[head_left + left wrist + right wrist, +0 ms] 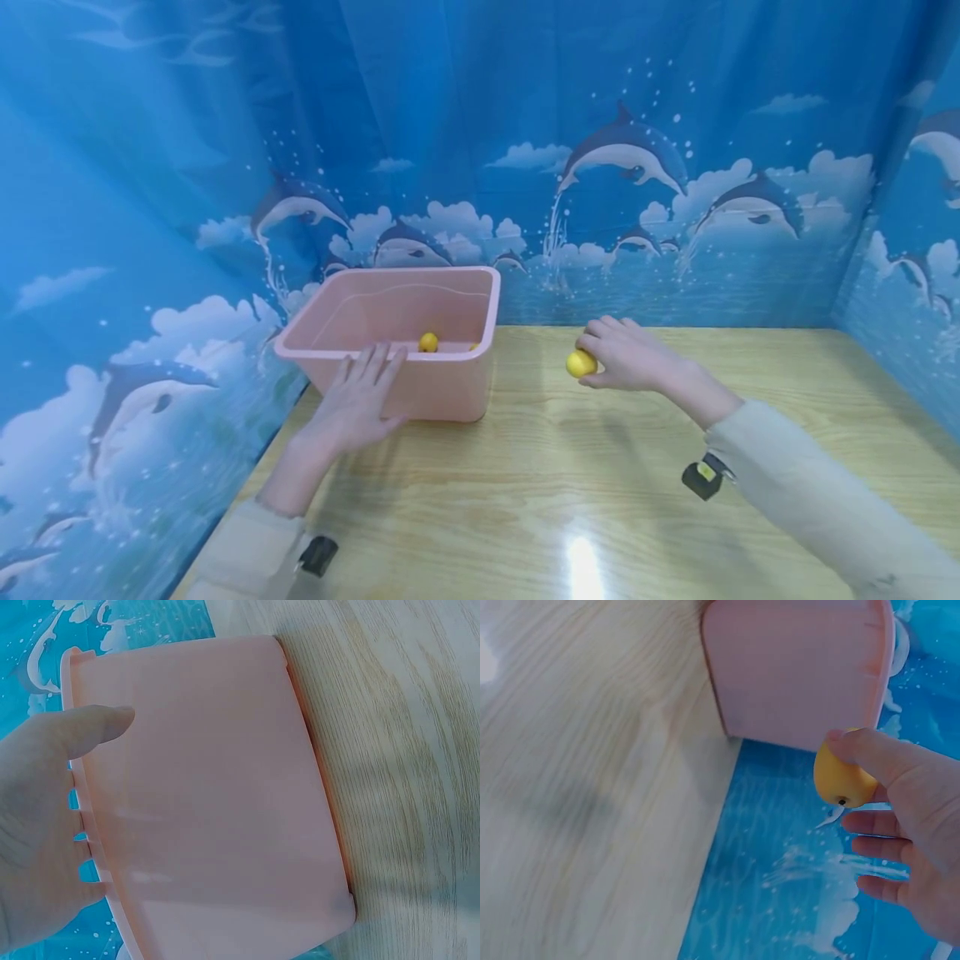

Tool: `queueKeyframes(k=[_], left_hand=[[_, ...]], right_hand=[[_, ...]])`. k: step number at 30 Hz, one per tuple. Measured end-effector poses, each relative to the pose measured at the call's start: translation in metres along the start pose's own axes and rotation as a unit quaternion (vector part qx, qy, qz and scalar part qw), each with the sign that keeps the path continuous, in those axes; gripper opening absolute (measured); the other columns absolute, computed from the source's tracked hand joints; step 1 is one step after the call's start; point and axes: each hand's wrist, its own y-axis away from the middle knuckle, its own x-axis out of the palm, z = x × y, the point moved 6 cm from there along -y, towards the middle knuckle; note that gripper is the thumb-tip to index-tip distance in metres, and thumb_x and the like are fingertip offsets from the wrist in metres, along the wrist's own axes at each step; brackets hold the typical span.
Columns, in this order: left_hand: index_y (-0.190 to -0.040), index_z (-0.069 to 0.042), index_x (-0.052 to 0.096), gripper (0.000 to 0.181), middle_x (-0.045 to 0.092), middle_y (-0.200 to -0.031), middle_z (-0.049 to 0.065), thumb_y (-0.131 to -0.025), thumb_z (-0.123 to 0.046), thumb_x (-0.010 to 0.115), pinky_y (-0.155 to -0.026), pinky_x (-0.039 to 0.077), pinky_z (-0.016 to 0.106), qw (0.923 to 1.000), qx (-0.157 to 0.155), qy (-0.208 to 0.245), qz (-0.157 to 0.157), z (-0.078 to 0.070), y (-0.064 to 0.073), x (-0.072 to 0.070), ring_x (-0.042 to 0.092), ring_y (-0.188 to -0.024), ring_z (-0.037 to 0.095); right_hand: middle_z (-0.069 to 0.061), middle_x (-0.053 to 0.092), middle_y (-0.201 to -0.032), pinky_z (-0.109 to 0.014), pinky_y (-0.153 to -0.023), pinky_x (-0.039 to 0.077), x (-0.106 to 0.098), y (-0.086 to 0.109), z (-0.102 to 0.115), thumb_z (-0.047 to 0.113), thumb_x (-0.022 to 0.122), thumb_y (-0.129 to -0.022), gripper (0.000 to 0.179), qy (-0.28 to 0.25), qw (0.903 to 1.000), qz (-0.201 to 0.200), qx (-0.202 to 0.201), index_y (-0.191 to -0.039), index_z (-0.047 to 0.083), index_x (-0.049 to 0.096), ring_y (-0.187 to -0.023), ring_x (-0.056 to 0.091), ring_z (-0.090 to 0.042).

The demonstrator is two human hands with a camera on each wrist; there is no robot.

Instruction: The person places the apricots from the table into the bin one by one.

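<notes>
A pink plastic bin [450, 387] stands at the back left of the wooden table. Over its near rim lie the straight fingers of my left hand [356, 408]; in the left wrist view the thumb [101, 727] extends along the bin's outer wall [210, 795]. To the right of the bin, my right hand [630, 354] pinches a small yellow fruit [836, 780] between thumb and fingers, above the table. A dark spot shows on one end of that fruit. Inside the bin sits another yellow fruit [428, 342], and a sliver of one more [474, 347] shows behind the rim.
The light wooden table [510, 492] extends forward and right of the bin. A blue curtain [465, 108] printed with dolphins hangs behind it and along both sides. Each sleeve carries a small black device, one at the right wrist [702, 477].
</notes>
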Motion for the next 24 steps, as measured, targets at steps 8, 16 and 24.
queueKeyframes(k=[8, 16, 24], left_hand=[[-0.15, -0.013, 0.007, 0.088, 0.001, -0.155, 0.014, -0.087, -0.042, 0.062, -0.111, -0.002, 0.052, 1.0, 0.001, 0.002, 0.0, 0.001, 0.0, 0.001, -0.003, -0.14, 0.033], [-0.15, -0.014, 0.007, 0.089, 0.0, -0.155, 0.013, -0.086, -0.042, 0.062, -0.111, -0.002, 0.052, 1.0, 0.002, 0.001, -0.001, 0.001, 0.0, 0.0, -0.004, -0.14, 0.032], [-0.15, -0.014, 0.007, 0.089, 0.0, -0.155, 0.013, -0.086, -0.042, 0.062, -0.111, -0.002, 0.052, 1.0, -0.002, 0.002, 0.0, 0.001, 0.0, 0.001, -0.004, -0.14, 0.032]], right_hand=[[-0.001, 0.054, -0.094, -0.034, -0.068, 0.039, -0.009, -0.023, 0.013, 0.038, 0.074, -0.076, 0.04, -0.001, 1.0, 0.008, -0.002, -0.104, 0.01, 0.063, -0.087, 0.047, -0.02], [-0.001, 0.054, -0.095, -0.033, -0.068, 0.039, -0.019, -0.042, 0.025, 0.04, 0.073, -0.077, 0.041, -0.009, 0.9999, 0.005, -0.007, -0.104, 0.011, 0.063, -0.087, 0.047, -0.019], [-0.002, 0.054, -0.094, -0.033, -0.069, 0.039, -0.03, -0.063, 0.036, 0.039, 0.072, -0.078, 0.038, -0.005, 0.9998, -0.01, -0.016, -0.103, 0.012, 0.063, -0.086, 0.046, -0.019]])
